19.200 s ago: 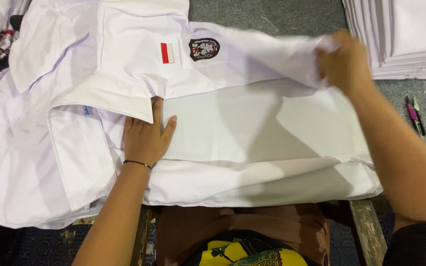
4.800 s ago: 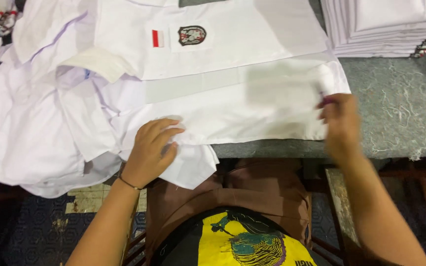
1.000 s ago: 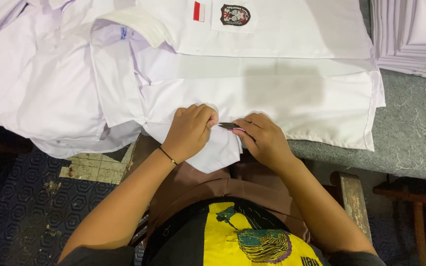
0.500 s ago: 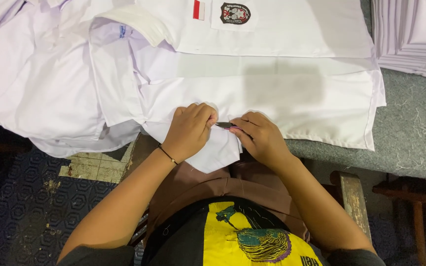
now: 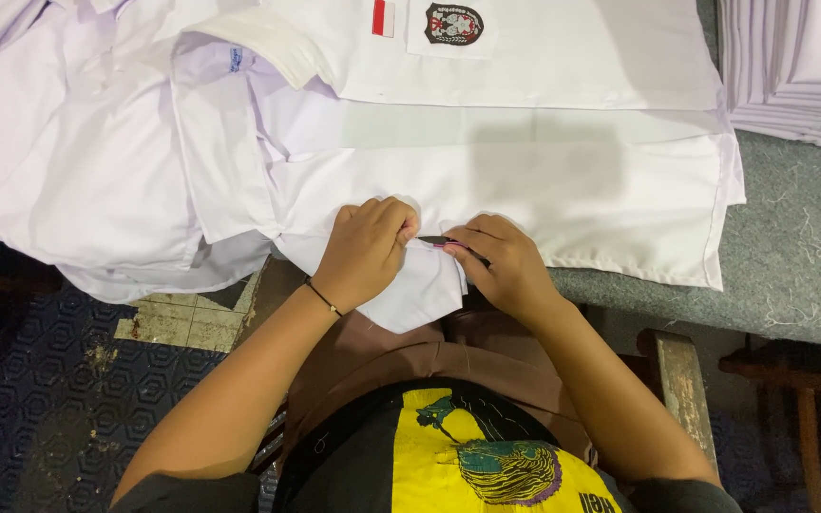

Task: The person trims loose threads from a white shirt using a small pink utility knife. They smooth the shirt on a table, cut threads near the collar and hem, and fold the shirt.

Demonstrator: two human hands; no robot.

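Little has been shifted since half a second ago: both hands are still pressed together at the near hem, the dark tool only nudged. The left hand (image 5: 365, 249) is curled, its fingers pinched on a corner of the white shirt (image 5: 525, 190), which is spread flat across the grey table (image 5: 800, 275) with that corner hanging over the near edge. The right hand (image 5: 501, 266) is closed around a small dark tool (image 5: 441, 242), held against the fabric just beside the left fingertips. A stack of folded white shirts (image 5: 795, 66) is seen at the far right.
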